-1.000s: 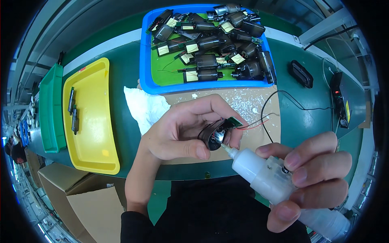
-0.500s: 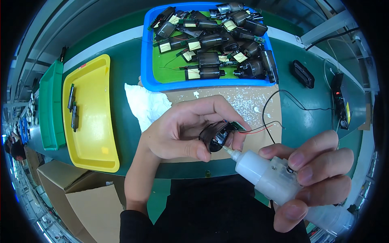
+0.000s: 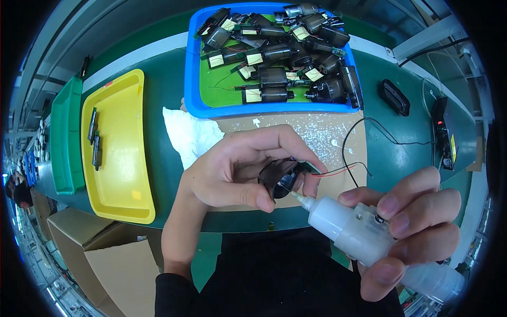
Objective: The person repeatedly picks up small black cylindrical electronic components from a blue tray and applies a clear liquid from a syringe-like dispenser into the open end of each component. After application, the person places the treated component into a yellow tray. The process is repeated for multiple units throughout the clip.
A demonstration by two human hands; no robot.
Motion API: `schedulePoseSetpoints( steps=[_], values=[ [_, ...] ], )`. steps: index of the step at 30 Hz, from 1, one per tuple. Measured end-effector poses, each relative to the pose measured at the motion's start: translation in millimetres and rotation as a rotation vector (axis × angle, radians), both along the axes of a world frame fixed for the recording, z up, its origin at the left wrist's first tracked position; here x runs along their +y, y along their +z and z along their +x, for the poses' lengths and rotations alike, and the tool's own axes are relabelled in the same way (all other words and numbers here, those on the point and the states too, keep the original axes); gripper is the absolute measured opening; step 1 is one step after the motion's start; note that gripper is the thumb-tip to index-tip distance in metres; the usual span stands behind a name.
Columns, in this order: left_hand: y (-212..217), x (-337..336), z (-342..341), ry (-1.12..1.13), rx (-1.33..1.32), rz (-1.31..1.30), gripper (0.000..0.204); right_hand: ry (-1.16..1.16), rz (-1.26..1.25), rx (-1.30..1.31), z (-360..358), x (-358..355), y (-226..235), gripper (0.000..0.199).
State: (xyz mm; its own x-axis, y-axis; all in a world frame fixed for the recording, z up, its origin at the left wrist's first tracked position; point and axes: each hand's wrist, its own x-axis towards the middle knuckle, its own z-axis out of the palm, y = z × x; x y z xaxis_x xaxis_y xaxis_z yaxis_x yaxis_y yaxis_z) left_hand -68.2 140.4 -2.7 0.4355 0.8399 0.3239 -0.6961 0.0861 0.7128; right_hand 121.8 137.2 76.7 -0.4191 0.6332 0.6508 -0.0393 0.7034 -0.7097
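Observation:
Between the thumb and fingers of my left hand (image 3: 232, 169) is a dark translucent plastic housing (image 3: 275, 177), its opening turned toward the right. A small green circuit board with thin red and black wires (image 3: 338, 170) sticks out of it. My right hand (image 3: 417, 227) is wrapped round a whitish glue dispenser (image 3: 346, 224), a thick translucent body with a narrow nozzle. The nozzle tip (image 3: 297, 195) is at the lower edge of the housing's opening; whether it touches cannot be made out.
A blue-rimmed tray (image 3: 193, 79) holds several similar dark housings. On the left are a yellow tray (image 3: 124, 179) with two slim dark parts and a green tray (image 3: 66, 142). White tissue (image 3: 190, 134) lies on speckled cardboard (image 3: 243, 124). A black case (image 3: 394, 97) and cabled device (image 3: 442, 132) are right; an open carton (image 3: 121, 264) stands lower left.
The right hand and glue dispenser have shifted very slightly to the right. The housing has turned a little in the left hand, and its wires have moved slightly.

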Motion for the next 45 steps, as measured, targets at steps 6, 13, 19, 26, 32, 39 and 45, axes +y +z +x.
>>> schedulePoseSetpoints(
  steps=[6, 13, 19, 26, 32, 39, 45],
  values=[
    [0.5, -0.7, -0.9, -0.023, -0.008, -0.012, 0.055, 0.007, -0.003, 0.002, 0.8, -0.2, 0.0, 0.025],
    [-0.8, 0.3, -3.8, -0.04, 0.016, 0.001, 0.055, -0.023, -0.03, -0.012, 0.6, -3.1, 2.2, 0.025],
    [-0.8, -0.7, -1.6, -0.034, -0.029, -0.006, 0.054, -0.016, -0.04, 0.006, 0.2, -3.4, 2.0, 0.026],
    [-1.8, -0.1, -3.8, -0.068, -0.021, 0.013, 0.053, -0.008, -0.087, 0.021, 0.1, -3.8, 3.2, 0.027],
    [-2.0, -0.1, -2.4, -0.072, -0.051, 0.011, 0.052, -0.033, -0.088, 0.053, -2.4, -5.5, 3.6, 0.028],
    [-3.9, 0.1, -2.0, -0.044, -0.039, 0.033, 0.053, -0.024, -0.072, 0.09, -2.8, -5.6, -2.9, 0.028],
    [3.3, -5.6, -8.3, 0.004, 0.005, -0.019, 0.052, -0.014, -0.097, 0.286, -7.4, -8.7, -11.1, 0.026]
  ],
)
